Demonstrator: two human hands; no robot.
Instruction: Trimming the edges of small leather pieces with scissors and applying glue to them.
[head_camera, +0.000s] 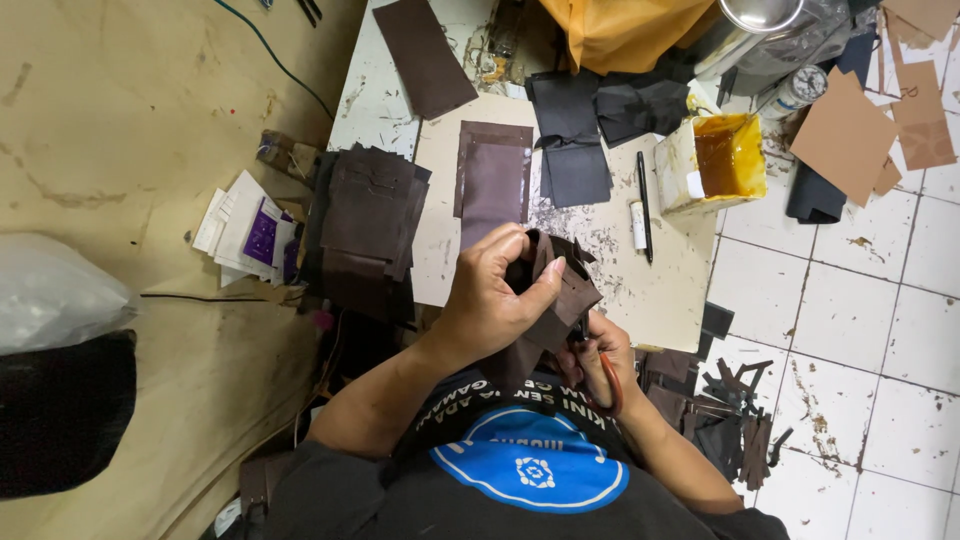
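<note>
My left hand (492, 292) grips a folded dark brown leather piece (560, 292) in front of my chest, thumb pressed on its upper edge. My right hand (602, 352) sits just below and to the right of it, fingers through the orange-red handles of a pair of scissors (608, 382) whose blades are hidden behind the leather. Both hands hover over the near edge of a low pale work board (660, 290).
On the board lie a stack of brown leather pieces (365, 215), a flat brown panel (493, 178), black leather pieces (570, 140), a black pen (645, 205) and a tub of amber glue (712, 160). Leather scraps (730, 410) litter the white tiled floor.
</note>
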